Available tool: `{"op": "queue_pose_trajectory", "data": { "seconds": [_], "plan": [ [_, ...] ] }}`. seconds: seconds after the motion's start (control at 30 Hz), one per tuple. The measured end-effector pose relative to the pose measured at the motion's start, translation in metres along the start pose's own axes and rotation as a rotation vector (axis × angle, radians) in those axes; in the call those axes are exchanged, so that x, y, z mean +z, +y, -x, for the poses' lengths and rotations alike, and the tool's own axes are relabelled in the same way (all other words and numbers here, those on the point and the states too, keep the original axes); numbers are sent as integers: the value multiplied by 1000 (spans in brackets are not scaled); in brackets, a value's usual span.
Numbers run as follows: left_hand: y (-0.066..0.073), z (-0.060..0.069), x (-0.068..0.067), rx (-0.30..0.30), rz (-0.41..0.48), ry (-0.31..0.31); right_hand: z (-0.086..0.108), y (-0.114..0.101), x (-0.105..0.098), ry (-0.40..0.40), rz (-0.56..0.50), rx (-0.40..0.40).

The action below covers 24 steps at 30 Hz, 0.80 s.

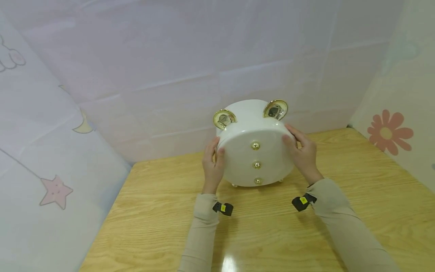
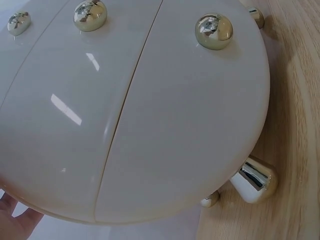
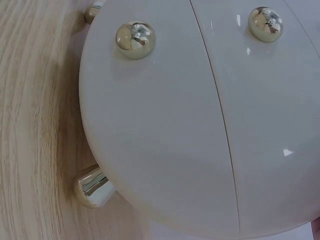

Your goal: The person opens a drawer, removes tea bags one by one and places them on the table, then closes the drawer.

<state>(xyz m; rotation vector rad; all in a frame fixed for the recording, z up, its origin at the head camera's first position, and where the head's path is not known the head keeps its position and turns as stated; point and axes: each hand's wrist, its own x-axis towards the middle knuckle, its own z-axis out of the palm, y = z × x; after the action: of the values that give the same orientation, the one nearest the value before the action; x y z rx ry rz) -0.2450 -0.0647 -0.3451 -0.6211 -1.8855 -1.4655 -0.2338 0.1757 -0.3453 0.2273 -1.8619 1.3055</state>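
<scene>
Left grip (image 1: pixel 212 164), right grip (image 1: pixel 304 155) hold white case (image 1: pixel 256 155); table (image 1: pixel 163 219) contact unclear.

The person wears long, light tan sleeves (image 1: pixel 343 219) and little black wrist gadgets (image 1: pixel 229 210) with bright yellow squares (image 1: pixel 303 200).

Nursery-like setting: pastel hangings (image 1: pixel 190 56), printed star (image 1: pixel 56 191) and flower (image 1: pixel 385 133), wood-grain table (image 1: pixel 156 219).

The cabinet (image 1: pixel 238 158) stands on the table (image 1: pixel 153 219) before the backdrop (image 1: pixel 170 75).
</scene>
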Motion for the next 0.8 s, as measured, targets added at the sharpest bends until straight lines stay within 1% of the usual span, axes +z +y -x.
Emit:
{"op": "queue_pose_trajectory", "data": {
  "seconds": [0.07, 0.17, 0.27, 0.37, 0.6, 0.8],
  "plan": [
    [-1, 0, -2, -4, 3, 4, 0, -11, 1, -7, -4, -4],
    [-1, 1, -4, -16, 9, 11, 0, -15, 4, -13, -2, -7],
    [-3, 1, -7, -21, 16, 19, 1, -16, 7, -16, 2, -5],
    [-5, 2, -9, -13, 22, 25, 3, -17, 9, -18, 6, 1],
    [-10, 4, -14, 2, 22, 37, 4, -19, 15, -11, 14, -28],
    [-11, 5, -17, -24, 23, 49, 4, -18, 18, -25, 5, -29]
  ]
}}
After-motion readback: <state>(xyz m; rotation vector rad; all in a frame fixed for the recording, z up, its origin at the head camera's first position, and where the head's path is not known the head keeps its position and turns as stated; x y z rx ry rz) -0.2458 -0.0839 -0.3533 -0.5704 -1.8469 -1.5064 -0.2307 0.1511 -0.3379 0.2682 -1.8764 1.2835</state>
